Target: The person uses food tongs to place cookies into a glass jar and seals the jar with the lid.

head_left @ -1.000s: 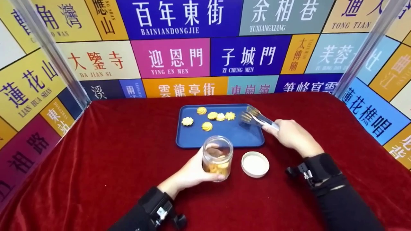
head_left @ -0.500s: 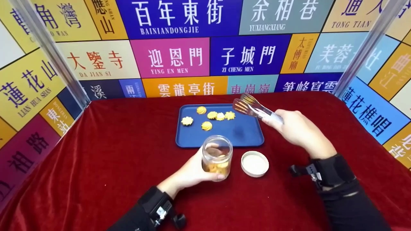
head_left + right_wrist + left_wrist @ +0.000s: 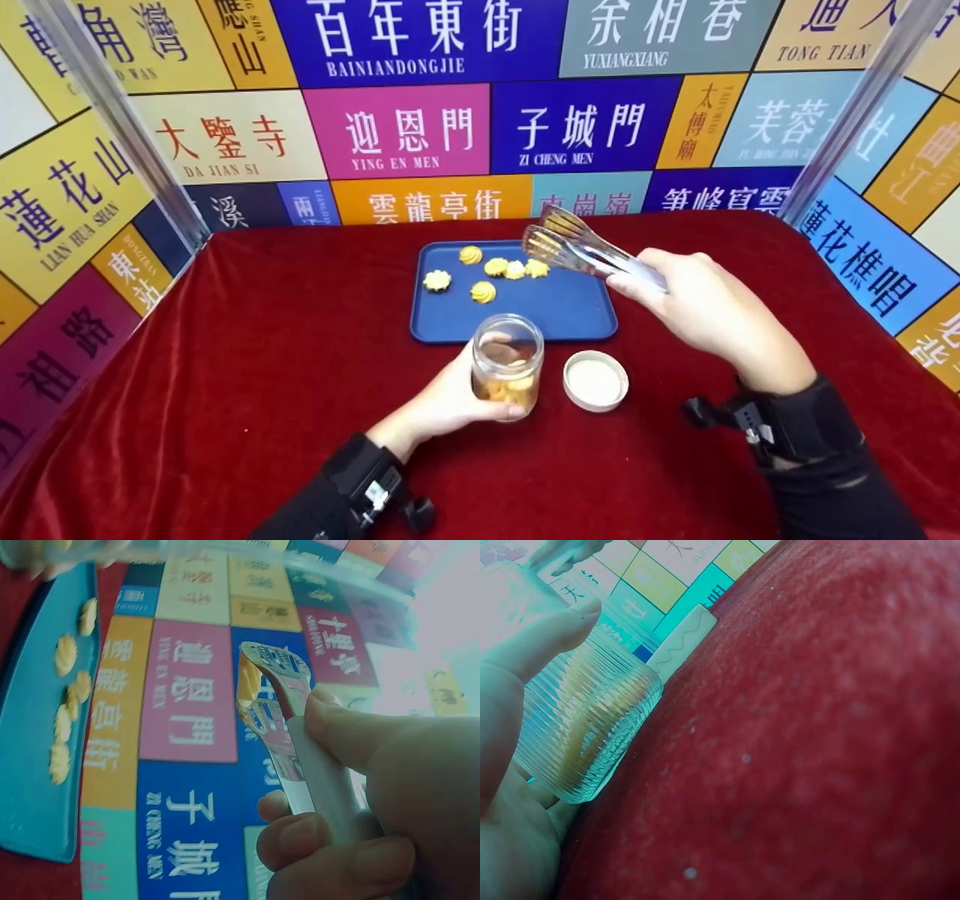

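My left hand (image 3: 442, 401) grips a clear glass jar (image 3: 510, 360) around its side. The jar stands without its lid and has several yellow cookies inside; its ribbed wall shows in the left wrist view. My right hand (image 3: 697, 304) holds metal tongs (image 3: 592, 253) above the right part of a blue tray (image 3: 450, 324). In the right wrist view a swirled cookie (image 3: 248, 682) sits pinched between the slotted tong heads. On the tray lie several piped cookies (image 3: 483, 292), mostly toward its left and back.
A round, pale lid (image 3: 595, 381) lies on the red tablecloth (image 3: 300, 322), right of the jar. Panels printed with signs (image 3: 397, 131) rise behind the table, and a clear upright post (image 3: 847, 120) stands at each back corner.
My right hand has lifted the tongs up off the tray, and their heads have swung left. The left hand and jar stay put.
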### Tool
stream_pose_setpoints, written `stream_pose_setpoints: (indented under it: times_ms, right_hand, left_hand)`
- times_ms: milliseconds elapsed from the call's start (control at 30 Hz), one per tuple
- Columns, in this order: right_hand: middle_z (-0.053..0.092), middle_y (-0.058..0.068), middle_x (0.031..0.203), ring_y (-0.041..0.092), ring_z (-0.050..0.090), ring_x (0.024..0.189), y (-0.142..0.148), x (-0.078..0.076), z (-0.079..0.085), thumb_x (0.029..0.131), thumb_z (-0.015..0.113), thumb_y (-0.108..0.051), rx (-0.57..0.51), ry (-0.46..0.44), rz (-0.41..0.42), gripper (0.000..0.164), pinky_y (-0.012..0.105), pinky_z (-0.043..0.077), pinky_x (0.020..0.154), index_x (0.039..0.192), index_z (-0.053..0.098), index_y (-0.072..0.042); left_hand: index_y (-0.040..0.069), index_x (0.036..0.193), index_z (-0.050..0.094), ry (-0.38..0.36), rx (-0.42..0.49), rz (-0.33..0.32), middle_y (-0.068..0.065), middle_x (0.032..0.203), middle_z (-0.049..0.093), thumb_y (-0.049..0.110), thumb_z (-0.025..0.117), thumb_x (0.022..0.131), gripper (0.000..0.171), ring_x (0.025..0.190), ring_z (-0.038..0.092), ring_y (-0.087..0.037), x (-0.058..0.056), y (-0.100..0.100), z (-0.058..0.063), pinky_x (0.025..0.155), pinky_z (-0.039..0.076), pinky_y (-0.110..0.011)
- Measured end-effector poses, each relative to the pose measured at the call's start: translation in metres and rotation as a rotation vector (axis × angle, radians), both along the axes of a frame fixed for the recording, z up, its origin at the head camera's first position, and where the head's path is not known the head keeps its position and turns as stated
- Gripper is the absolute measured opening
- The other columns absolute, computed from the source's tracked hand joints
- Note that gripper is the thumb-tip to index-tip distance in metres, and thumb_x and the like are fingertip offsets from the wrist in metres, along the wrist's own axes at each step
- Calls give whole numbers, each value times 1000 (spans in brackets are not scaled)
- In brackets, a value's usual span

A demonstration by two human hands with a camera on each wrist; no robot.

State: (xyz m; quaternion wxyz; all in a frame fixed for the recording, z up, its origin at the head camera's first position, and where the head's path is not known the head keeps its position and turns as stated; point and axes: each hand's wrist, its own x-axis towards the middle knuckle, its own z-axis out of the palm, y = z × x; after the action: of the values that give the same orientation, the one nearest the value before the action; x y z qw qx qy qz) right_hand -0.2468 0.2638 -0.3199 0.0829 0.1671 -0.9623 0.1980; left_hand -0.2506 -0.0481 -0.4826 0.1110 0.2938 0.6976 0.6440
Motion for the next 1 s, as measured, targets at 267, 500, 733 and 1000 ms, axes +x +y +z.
stream_pose_setpoints:
  times_ms: [267,500,733,1000]
  right_hand:
    - [57,-1,74,18,50,64,-10,21,13,102,64,-60,4,-25,49,40,35,39,58,101,69,-21]
    - [58,-4,74,16,50,65,-15,31,17,102,63,-61,26,-53,96,39,34,39,58,101,68,-22]
    - [57,-14,72,8,51,64,-15,34,13,101,60,-65,119,-83,224,36,31,42,59,99,68,-30]
    - [58,-14,74,7,52,65,-15,30,9,102,60,-65,130,-132,272,38,29,43,59,99,70,-28]
  left_hand:
    - [10,148,44,-2,6,-2,-7,138,64,9,95,77,87,127,62,-20,-1,0,-1,113,47,-35]
    - [12,149,43,3,12,-5,-9,139,64,11,95,78,87,127,62,-22,-1,1,0,112,47,-35]
    - [12,151,41,-15,-25,6,-7,138,65,10,94,79,90,126,63,-21,1,0,2,112,48,-36]
    - [20,155,37,-32,-36,-2,-1,138,65,9,94,80,94,127,62,-19,0,0,3,116,45,-38]
